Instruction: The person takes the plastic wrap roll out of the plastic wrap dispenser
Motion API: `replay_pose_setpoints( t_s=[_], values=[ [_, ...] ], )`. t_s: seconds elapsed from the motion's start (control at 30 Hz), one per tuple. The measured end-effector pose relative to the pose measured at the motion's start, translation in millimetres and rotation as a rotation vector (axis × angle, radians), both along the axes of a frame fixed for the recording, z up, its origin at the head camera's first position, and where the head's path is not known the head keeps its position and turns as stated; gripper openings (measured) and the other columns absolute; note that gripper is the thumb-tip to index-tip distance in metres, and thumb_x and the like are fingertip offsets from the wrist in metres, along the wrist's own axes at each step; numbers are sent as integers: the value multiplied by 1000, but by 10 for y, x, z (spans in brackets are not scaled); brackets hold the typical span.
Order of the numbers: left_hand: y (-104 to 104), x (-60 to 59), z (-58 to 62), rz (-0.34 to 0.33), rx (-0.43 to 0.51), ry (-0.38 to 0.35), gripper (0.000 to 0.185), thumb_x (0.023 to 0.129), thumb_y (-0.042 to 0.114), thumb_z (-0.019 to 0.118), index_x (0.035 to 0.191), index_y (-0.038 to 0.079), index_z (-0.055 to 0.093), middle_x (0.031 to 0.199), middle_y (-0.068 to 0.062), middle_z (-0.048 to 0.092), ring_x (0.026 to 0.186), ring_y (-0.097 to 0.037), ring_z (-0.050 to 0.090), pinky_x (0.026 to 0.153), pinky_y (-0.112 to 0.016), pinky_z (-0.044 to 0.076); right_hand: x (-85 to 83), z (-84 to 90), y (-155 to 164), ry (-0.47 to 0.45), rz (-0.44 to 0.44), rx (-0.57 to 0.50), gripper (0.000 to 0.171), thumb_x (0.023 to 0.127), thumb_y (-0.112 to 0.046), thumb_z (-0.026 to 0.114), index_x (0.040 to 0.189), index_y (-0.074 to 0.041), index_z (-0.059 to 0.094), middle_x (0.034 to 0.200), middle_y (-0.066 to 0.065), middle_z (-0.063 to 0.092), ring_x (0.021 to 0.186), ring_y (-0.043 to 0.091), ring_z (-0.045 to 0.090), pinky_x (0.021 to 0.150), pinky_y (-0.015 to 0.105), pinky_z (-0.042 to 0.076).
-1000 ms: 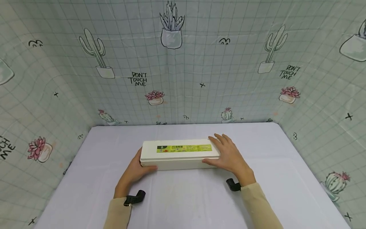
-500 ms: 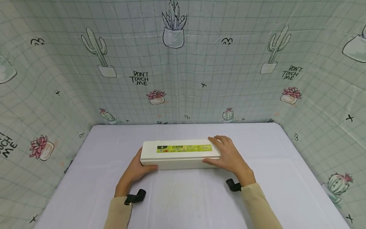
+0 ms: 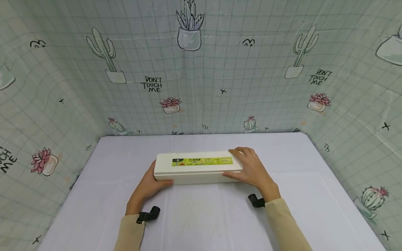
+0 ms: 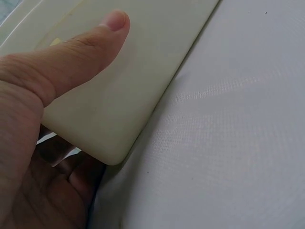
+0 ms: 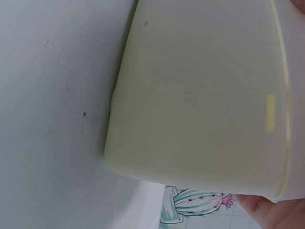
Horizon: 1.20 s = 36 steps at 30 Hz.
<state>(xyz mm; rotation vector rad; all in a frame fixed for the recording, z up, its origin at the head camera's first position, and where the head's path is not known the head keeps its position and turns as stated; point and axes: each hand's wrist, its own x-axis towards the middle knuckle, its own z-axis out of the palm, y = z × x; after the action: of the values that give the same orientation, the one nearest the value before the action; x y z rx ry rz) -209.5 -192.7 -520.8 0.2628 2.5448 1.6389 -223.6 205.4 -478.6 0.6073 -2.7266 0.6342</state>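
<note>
Barely anything has moved since a second ago, honestly. Both hands are on the same ends of the long white box [image 3: 197, 168] as before, and the box hasn't shifted on the counter [image 3: 207, 216]; only the head view nudged a little, so the backdrop sits slightly differently in frame. Left hand [image 3: 147, 186] grips the left end, thumb lying along the near side while the fingers curl under and behind it, which the left wrist view shows pretty clearly. Right hand [image 3: 251, 170] wraps the right end, fingers draped over the top edge and thumb against the front face. Box lies lengthwise across the middle of the counter, green and yellow label [image 3: 202, 161] facing up. Cactus-print curtain [image 3: 220, 69] hangs behind and on both sides
</note>
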Motion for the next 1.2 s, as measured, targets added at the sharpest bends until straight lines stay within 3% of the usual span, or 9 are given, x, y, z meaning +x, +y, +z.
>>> replay_pose_setpoints(
  t_s=[0.63,0.9,1.07,1.2],
  values=[
    [32,30,7,0,10,20,108,79,22,92,162,9,23,157,-17,46,138,-35,49,114,-58,36,19,42,49,38,27,-55,89,65,-64,90,136,-16,66,133,15,61,122,40,54,99,58,41],
    [26,44,27,5,1,-26,114,80,24,91,166,13,16,157,-18,45,140,-37,47,115,-58,34,15,85,146,37,1,-111,85,66,-58,93,134,-14,67,134,15,61,124,40,52,102,58,40],
    [25,53,19,22,-18,-34,113,80,26,91,165,14,17,160,-18,41,145,-38,42,118,-61,31,19,110,208,32,-10,-122,85,66,-57,92,135,-14,66,135,16,61,124,41,51,103,60,40],
    [27,68,7,26,-15,-32,110,80,25,91,164,14,20,156,-17,46,140,-37,46,116,-59,33,33,132,254,9,-27,-134,85,67,-57,92,136,-14,66,137,16,60,125,42,50,104,60,38]
  ],
)
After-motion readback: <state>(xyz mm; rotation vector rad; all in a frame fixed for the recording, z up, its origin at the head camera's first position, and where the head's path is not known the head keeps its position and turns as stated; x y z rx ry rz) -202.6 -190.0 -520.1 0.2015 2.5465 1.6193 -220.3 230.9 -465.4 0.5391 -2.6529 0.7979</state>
